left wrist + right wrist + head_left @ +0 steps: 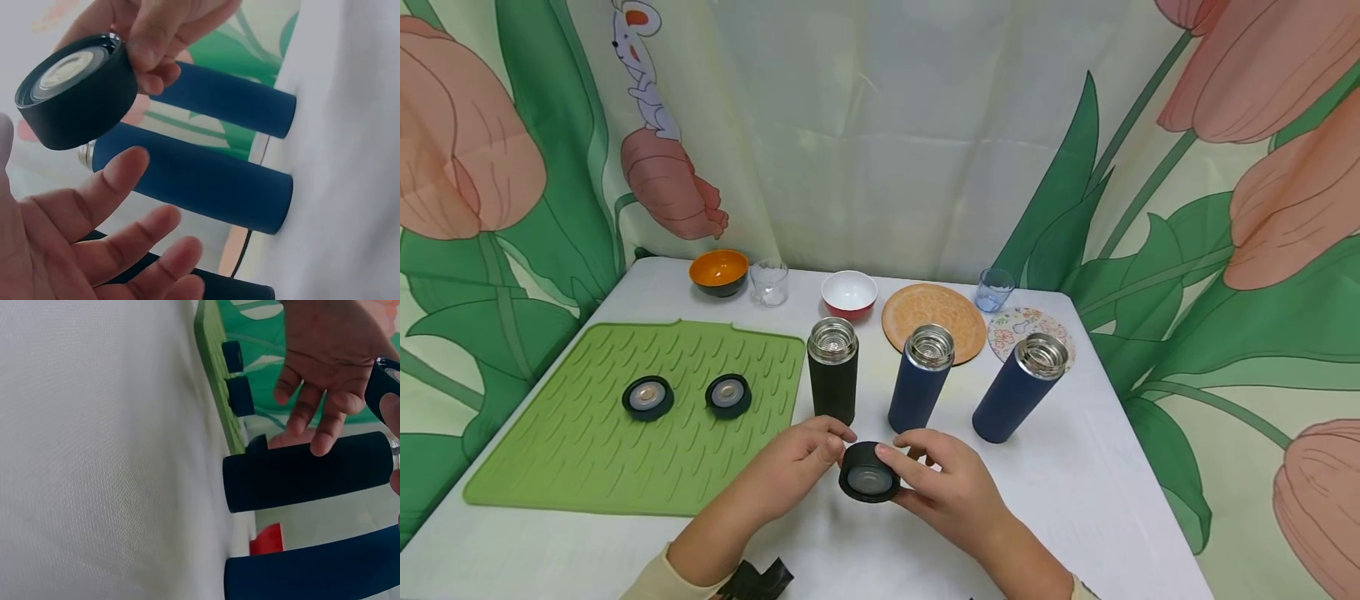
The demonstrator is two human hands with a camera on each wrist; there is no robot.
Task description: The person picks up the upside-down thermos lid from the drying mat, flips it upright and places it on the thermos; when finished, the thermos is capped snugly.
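Note:
My right hand (958,496) pinches a black bottle lid (867,473) between thumb and fingers, its grey inner side tilted toward me. The left hand (805,462) is just left of the lid; in the left wrist view its fingers (128,247) are loosely spread and apart from the lid (94,103). Beyond the hands stand three lidless bottles with bare steel necks: a black bottle (833,387), a blue bottle (917,390) in the middle and another blue bottle (1017,392) at the right. In the right wrist view, the left hand (331,369) appears before the black bottle (306,474).
Two dark lids (648,398) (728,396) lie inner side up on a green mat (587,467) at the left. Along the back are an orange bowl (718,271), a clear glass (770,283), a red-and-white bowl (849,293), a round wooden board (934,312), a bluish glass (994,290) and a floral plate (1018,325).

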